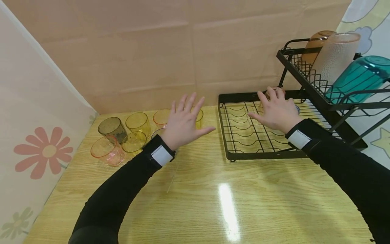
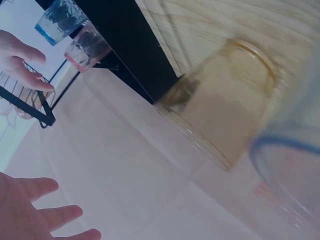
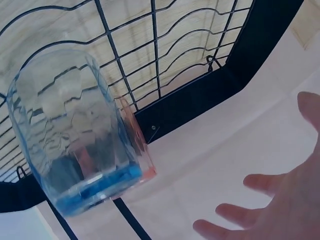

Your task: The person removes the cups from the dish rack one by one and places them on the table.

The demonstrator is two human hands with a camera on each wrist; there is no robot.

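Observation:
With fingers spread and nothing in it, my left hand (image 1: 184,127) hovers above a group of glasses on the table. A yellow glass (image 1: 199,118) is partly hidden behind its fingers; the left wrist view shows that glass (image 2: 220,100) and a blue-rimmed glass (image 2: 290,145) nearby. My right hand (image 1: 277,112), fingers also spread, is over the lower tier of a black dish rack (image 1: 265,155). Under and behind it, largely covered in the head view, are a blue glass (image 3: 75,135) and a pink glass (image 3: 137,135) on the wire tier. The right hand appears apart from them.
On the left of the table stand a grey glass (image 1: 112,128), a pink glass (image 1: 108,150) and several others. The rack's upper tier holds an orange glass (image 1: 313,44), a clear textured glass (image 1: 338,57) and a teal glass (image 1: 359,79). A papered wall (image 1: 137,51) rises behind.

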